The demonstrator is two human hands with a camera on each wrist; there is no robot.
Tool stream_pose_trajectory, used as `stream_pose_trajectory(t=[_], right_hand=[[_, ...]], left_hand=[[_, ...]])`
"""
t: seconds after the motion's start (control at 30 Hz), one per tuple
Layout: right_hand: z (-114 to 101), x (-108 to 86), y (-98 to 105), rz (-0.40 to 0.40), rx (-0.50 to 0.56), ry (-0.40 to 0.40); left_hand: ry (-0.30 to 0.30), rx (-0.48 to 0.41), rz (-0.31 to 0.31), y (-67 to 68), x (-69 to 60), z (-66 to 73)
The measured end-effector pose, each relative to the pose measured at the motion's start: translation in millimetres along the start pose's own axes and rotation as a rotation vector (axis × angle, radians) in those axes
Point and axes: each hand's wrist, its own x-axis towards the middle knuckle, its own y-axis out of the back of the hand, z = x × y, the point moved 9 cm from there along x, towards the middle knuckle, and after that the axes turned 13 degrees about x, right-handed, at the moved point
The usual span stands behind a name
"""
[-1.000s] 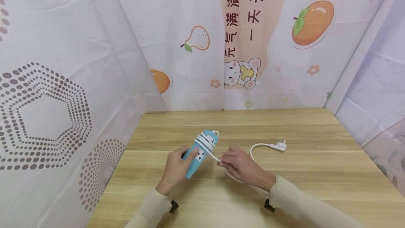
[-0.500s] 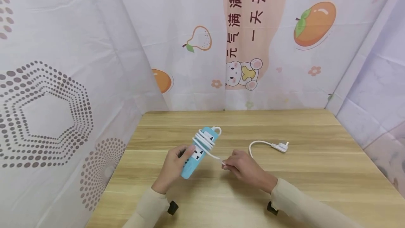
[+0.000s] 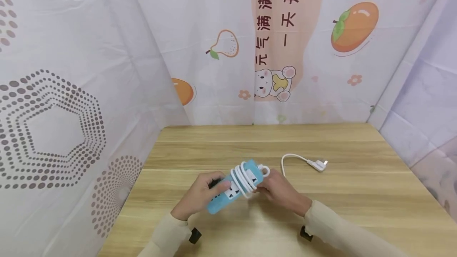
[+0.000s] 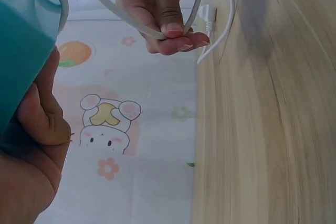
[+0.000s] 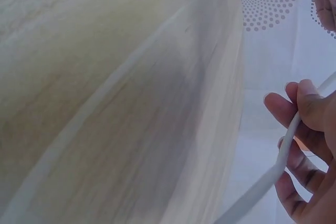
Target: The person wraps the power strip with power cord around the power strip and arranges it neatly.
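Power strip: held above the desk, nearer its left edge, fingers of the left hand curled round it
Cord: pinched by fingers of the right hand
Winding: apparently part done
Next turn: cord probably to be passed round, taut

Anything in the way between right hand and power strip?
Nothing visible. The right hand pinches the white cord; in the left-wrist view only that cord spans the gap to the blue power strip, held in the left hand.
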Motion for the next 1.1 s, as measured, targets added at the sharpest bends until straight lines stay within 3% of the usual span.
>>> stream_pose_trajectory(t=[0.13, 0.27, 0.4, 0.57, 0.83, 1.1], right_hand=[[2, -3.5, 2, 0.027, -0.016, -0.036], [4, -2.3, 0, -0.014, -0.019, -0.073], [1, 0.2, -2, -0.068, -0.012, -0.055], [-4, 2.9, 2, -0.056, -0.03, -0.012], [-10, 6.1, 3, -0.045, -0.063, 0.023], [-20, 9.9, 0, -0.055, -0.076, 0.063]], left_hand=[[-0.036, -0.006, -0.076, -7.9, 1.0, 4.8], [-0.037, 0.025, -0.189, -19.6, 1.1, 4.8], [-0.037, 0.06, -0.314, -34.0, 1.2, 2.7], [-0.037, 0.143, -0.425, -46.6, 0.1, -2.3], [-0.083, 0.336, -0.484, -59.4, -1.3, -11.8], [-0.082, 0.404, -0.484, -67.0, -3.1, -25.6]])
